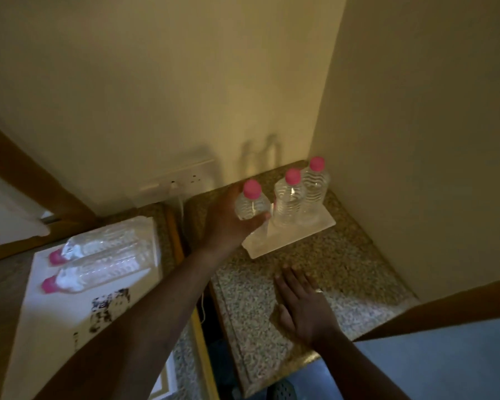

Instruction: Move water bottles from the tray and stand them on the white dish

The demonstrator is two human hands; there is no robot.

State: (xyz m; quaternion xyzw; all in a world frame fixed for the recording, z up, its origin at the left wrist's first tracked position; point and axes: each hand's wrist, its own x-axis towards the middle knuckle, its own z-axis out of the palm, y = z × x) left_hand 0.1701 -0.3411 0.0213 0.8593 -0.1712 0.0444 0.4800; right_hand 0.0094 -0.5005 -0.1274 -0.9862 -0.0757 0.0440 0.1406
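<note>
My left hand (228,223) grips a clear water bottle with a pink cap (251,202), holding it upright over the left end of the white rectangular dish (274,245). Two more pink-capped bottles stand on the dish, one in the middle (289,202) and one at the far right end (313,194). On the white tray (55,310) at the left lie two bottles on their sides, the farther one (98,245) and the nearer one (96,274). My right hand (303,304) rests flat and open on the granite counter, in front of the dish.
The speckled granite counter (329,264) sits in a corner between a back wall and a right wall. A wall socket plate (179,180) is behind the gap between tray and counter. A white cable (204,307) hangs in that gap.
</note>
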